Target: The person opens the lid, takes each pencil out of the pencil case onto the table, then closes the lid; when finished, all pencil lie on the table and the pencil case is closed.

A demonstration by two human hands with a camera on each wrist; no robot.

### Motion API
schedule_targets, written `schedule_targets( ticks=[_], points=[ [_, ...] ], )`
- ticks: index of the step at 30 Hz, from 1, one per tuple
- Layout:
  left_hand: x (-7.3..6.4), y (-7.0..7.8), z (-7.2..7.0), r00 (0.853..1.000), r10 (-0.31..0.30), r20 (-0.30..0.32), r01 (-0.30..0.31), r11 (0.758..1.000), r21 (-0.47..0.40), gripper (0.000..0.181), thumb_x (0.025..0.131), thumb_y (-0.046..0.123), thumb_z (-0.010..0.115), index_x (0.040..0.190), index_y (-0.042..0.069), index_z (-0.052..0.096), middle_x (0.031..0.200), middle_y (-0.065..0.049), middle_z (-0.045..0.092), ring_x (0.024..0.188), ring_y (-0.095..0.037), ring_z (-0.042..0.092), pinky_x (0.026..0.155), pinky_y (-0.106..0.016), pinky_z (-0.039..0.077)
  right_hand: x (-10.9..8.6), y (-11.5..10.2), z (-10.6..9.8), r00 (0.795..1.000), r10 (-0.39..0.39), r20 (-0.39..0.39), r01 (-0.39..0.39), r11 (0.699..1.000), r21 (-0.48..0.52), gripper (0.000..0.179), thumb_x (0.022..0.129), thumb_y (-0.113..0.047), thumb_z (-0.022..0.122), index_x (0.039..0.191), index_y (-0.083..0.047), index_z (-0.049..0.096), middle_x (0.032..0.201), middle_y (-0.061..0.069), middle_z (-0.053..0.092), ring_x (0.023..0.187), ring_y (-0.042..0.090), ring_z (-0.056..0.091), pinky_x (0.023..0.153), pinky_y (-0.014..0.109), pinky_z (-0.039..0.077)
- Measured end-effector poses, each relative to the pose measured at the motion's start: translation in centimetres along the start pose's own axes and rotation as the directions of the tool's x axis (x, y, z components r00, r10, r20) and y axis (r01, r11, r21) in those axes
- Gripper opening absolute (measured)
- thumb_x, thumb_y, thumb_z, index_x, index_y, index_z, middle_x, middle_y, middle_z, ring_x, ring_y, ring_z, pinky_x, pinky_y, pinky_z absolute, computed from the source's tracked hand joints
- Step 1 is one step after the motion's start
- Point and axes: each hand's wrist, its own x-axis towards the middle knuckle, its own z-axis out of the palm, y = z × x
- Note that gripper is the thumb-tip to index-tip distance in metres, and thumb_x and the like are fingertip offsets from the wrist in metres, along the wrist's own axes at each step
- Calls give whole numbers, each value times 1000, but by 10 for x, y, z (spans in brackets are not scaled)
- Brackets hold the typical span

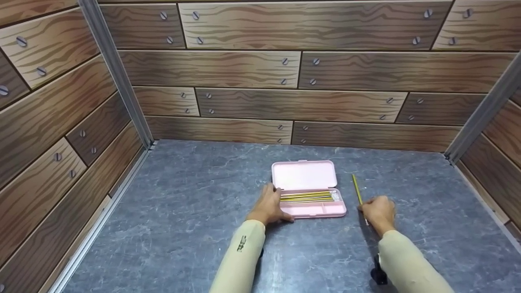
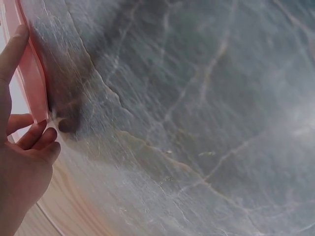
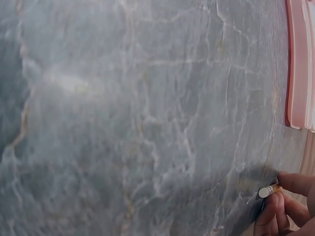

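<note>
Right hand (image 1: 379,211) was clenched on a yellow pencil (image 1: 357,189), pinched near its white end (image 3: 266,192), to the right of the pink pencil case (image 1: 303,209); the long shaft was left free, pointed away from the person, probably for easy steering. Left end of the case was gripped by the left hand (image 1: 268,205), thumb at the front edge, likely so sliding was prevented. Lid (image 1: 304,175) was laid back on the worktop (image 1: 195,195), so the compartments were exposed; other pencils (image 1: 305,197) were lined up lengthwise in the rear one, presumably because it fitted them.
</note>
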Motion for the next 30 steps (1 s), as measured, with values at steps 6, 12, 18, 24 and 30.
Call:
schedule_targets(
  ticks=[6,12,18,24,30],
  points=[
    [0,1,-2,1000,9,-6,-9,1000,-2,95,64,40,96,142,5,54,137,-12,45,128,-25,42,113,-39,41,3,-4,-1,1000,-2,-25,3,1000,16,31,82,-19,77,94,9,76,91,24,75,89,43,67,79,52,50],
    [0,1,-2,1000,18,5,-18,1000,15,94,65,41,95,141,4,54,137,-12,46,129,-24,43,114,-38,41,0,-22,8,957,-178,-230,200,977,75,27,86,-15,73,100,8,74,94,25,74,86,39,70,78,51,53],
    [0,2,-1,1000,5,10,-5,1000,14,96,65,41,95,143,3,53,139,-12,45,131,-24,42,116,-38,39,-3,-42,30,795,-538,-280,561,828,2,22,81,-3,79,98,9,73,89,22,68,82,36,66,76,51,54],
    [-1,5,-2,999,-18,26,18,1000,6,98,65,38,95,146,5,50,145,-13,43,136,-25,41,118,-39,37,-6,-44,45,626,-763,-160,750,646,-142,25,79,-1,81,101,7,72,95,21,68,91,38,67,83,50,55],
    [0,6,-2,1000,-15,18,15,1000,16,95,65,39,95,143,5,53,142,-12,45,133,-25,42,116,-40,39,-5,-37,45,606,-793,-55,779,606,-161,21,83,5,74,104,7,70,99,21,68,96,40,66,87,51,54]
  ],
)
